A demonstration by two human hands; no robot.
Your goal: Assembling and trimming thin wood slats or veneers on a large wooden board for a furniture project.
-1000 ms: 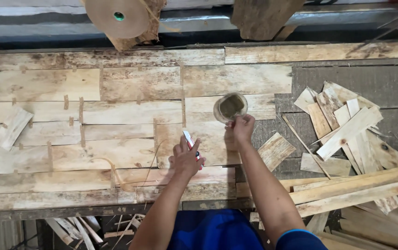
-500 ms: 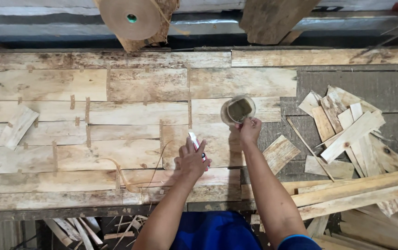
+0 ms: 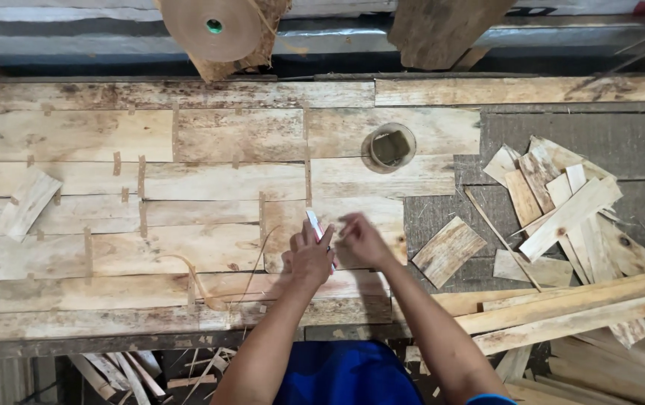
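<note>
At the near edge, blue cloth is seen between two bare forearms, and thin wood strips are glimpsed below the table, partly cut off by the frame. The left hand is closed around a small flat cutter, white with a red edge, whose tip stands up above the knuckles; its lower part is hidden in the fist. Just beside it, the right hand is blurred, with the fingers curled toward the cutter, and whether anything is pinched between them cannot be told. Both hands are held over a sheet of veneer pieces, pale and rough-grained, laid edge to edge and joined by short tabs of brown tape. A curled brown strip lies on the sheet near the left hand. To the right, loose offcuts of splintery wood are heaped on the grey worn table, with long slats crossing the near corner. Farther off, a small round dish rests on the sheet; its contents are hard to make out. At the far edge, a roll of brown paper tape and a dark board are cut off by the frame.
</note>
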